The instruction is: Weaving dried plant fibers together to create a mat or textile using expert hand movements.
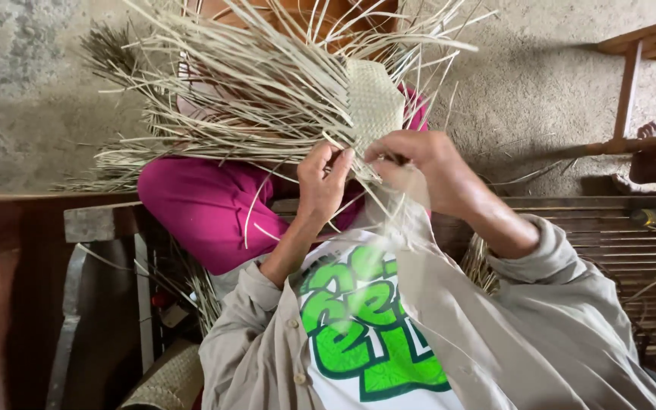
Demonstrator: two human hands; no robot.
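Watching the head cam now. Risk first, imo: those dry strips [267,83] look brittle, so a hard tug could snap one or pull the weave loose at the edge. Loose ends fan out everywhere up top, and it'd be easy to grab the wrong strand and cross the pattern.

Woven panel [374,102] sits up front at chest height, just above both hands, w/ its lower edge touching the fingers.

Left hand [323,181]: fingers curled nearly closed, thumb and tips pinching a thin strip at the panel's lower edge.

Right hand [417,163]: mostly closed too, fingers bent in on strands right beside the left, knuckles toward me. Can't tell exactly which strand it has.

Magenta cloth [206,209] is behind the hands, and a wooden bench [609,228] is to the right.
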